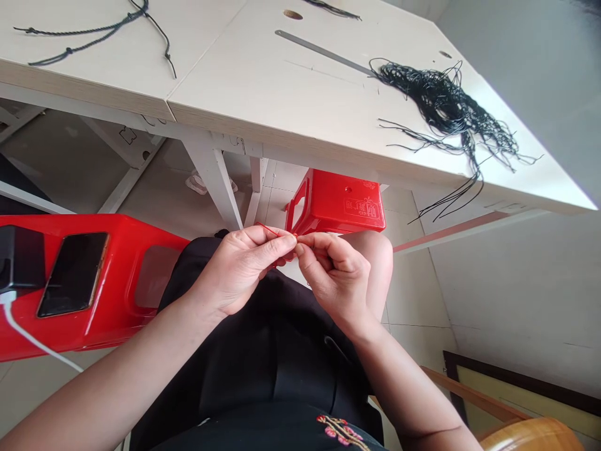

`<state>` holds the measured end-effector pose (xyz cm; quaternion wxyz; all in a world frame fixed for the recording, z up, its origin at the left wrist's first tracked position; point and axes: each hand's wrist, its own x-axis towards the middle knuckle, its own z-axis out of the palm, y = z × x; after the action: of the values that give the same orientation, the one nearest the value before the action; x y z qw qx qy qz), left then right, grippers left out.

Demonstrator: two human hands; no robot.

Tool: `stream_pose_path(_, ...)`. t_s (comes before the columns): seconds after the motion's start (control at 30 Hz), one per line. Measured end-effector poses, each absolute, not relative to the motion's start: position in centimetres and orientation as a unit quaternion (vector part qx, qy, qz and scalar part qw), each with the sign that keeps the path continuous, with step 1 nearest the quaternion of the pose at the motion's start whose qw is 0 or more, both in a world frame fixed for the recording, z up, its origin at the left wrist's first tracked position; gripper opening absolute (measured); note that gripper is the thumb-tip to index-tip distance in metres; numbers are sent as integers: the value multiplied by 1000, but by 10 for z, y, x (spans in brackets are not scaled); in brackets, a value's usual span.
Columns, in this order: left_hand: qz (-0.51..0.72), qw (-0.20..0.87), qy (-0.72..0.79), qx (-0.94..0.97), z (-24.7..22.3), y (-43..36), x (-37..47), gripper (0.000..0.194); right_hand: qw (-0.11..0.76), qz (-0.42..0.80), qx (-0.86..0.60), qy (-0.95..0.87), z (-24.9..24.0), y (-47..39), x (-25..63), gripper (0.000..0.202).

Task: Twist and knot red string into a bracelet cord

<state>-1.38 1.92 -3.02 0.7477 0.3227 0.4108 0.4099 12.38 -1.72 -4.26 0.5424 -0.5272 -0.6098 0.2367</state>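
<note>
Over my lap, my left hand [248,260] is closed in a pinch on a thin red cord [268,230]. A short length of the cord sticks out above its fingers. My right hand [335,269] touches the left fingertips, its thumb and index finger pressed together at the same spot. Whatever lies between those right fingertips is too small to make out. A bit of red also shows beneath the left fingers.
The white table [263,119] crosses ahead, bearing a tangled black cord bundle [441,103], a metal ruler [323,51] and knotted dark cords [101,34]. A red stool [347,203] stands beneath. At left, another red stool [117,269] holds a phone [74,272] and black charger [21,258].
</note>
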Motion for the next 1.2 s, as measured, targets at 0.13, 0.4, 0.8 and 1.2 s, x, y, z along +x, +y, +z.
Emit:
stream_pose_path(0.13,418,739,405,339,-30,18,-14,12,544,269,-547,-577,-41,-19,124,7)
stream_pose_path(0.4,410,715,417,383,-26,17,-13,13,533,323,-537,-568,-33,-21,127,7)
stream_pose_path(0.8,279,516,503,635,-28,14,-16,18,397,306,-536,-679,-20,-7,143,9)
stream_pose_path(1.2,253,471,520,666,-30,16,-13,18,191,181,-578,-772,-10,6,133,22)
